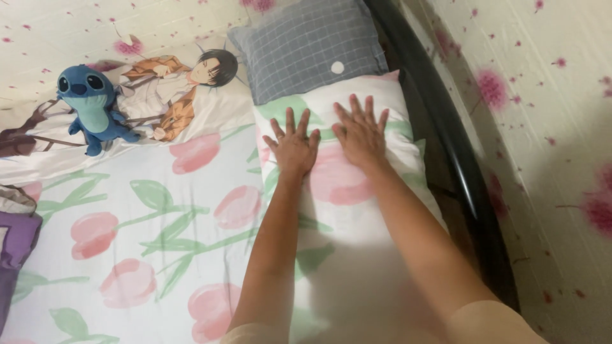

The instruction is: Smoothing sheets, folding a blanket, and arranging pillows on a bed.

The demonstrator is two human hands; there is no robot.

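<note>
White tulip-print long pillow (347, 210), centre-right of frame: I am pressing left hand (294, 148) and right hand (361, 135) flat, fingers spread, gripping nothing; even pressure is smoothing best.

Tulip-sheet bed (127, 210): bolster (357, 210), grey pillow (306, 44), blue plush (92, 105), possibly purple cloth (13, 248).

Two hands (294, 148) (360, 135), three pillows (347, 185) (309, 48) (159, 95), one blue plush toy (92, 105).
</note>
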